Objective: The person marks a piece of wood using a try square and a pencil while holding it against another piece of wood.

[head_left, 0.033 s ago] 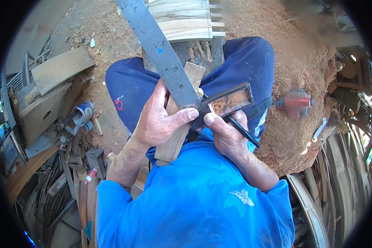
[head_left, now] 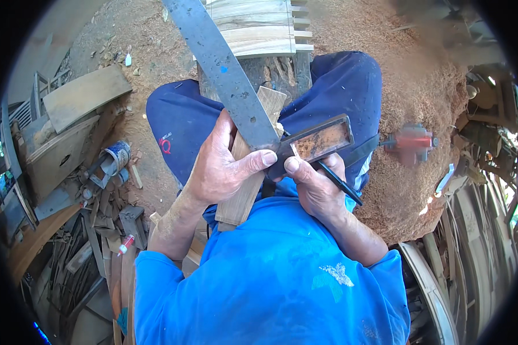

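Observation:
A try square with a broad, speckled steel blade (head_left: 239, 95) and a dark stock inlaid with wood (head_left: 322, 142) lies across a short wooden slat (head_left: 242, 198) over my lap. My left hand (head_left: 216, 172) is closed around the slat, its thumb stretched along it to the base of the square. My right hand (head_left: 319, 187) grips the square's stock, thumb on the near side and fingers underneath. A black pen (head_left: 341, 184) is also tucked in that hand, pointing down to the right. The fingers under the slat and stock are partly hidden.
Ahead between my knees, tenoned boards (head_left: 250, 29) rest on a worn wooden block (head_left: 276, 75). A blurred red tool (head_left: 411, 141) sits on sawdust to the right. Scrap wood (head_left: 92, 92) and a paint can (head_left: 118, 156) crowd the left; stacked planks (head_left: 472, 230) stand right.

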Demonstrator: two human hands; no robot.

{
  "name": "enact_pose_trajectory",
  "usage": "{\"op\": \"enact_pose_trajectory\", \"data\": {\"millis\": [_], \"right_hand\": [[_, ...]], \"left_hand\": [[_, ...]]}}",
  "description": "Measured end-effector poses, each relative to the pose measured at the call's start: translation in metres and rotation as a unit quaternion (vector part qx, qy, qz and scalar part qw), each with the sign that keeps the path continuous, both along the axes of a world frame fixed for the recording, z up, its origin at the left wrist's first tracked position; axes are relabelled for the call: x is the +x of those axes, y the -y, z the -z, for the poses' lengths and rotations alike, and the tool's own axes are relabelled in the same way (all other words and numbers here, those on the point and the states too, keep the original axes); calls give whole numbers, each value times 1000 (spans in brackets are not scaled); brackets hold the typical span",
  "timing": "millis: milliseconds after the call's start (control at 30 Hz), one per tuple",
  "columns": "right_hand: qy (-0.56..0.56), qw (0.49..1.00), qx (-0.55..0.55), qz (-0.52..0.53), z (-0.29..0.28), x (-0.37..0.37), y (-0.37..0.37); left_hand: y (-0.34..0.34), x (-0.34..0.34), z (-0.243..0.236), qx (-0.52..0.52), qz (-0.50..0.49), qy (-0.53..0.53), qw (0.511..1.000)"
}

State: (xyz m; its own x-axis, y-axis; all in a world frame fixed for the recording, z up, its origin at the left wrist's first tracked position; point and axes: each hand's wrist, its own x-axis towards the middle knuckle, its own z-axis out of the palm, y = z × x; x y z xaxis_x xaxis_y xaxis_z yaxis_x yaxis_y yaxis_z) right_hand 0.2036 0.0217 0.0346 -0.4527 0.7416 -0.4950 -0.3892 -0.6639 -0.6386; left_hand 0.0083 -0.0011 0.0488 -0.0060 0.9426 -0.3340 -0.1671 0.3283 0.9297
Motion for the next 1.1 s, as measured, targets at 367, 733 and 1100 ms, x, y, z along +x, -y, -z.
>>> {"op": "enact_pose_trajectory", "data": {"millis": [367, 733, 1100], "right_hand": [[-9, 1000, 7, 10, 2, 1, 0], [-9, 1000, 3, 6, 4, 4, 0], [-14, 1000, 7, 8, 3, 5, 0]], "left_hand": [[0, 1, 0, -4, -5, -16, 1000], [-4, 3, -3, -10, 7, -19, 1000], [-6, 4, -5, -12, 13, -45, 999]]}}
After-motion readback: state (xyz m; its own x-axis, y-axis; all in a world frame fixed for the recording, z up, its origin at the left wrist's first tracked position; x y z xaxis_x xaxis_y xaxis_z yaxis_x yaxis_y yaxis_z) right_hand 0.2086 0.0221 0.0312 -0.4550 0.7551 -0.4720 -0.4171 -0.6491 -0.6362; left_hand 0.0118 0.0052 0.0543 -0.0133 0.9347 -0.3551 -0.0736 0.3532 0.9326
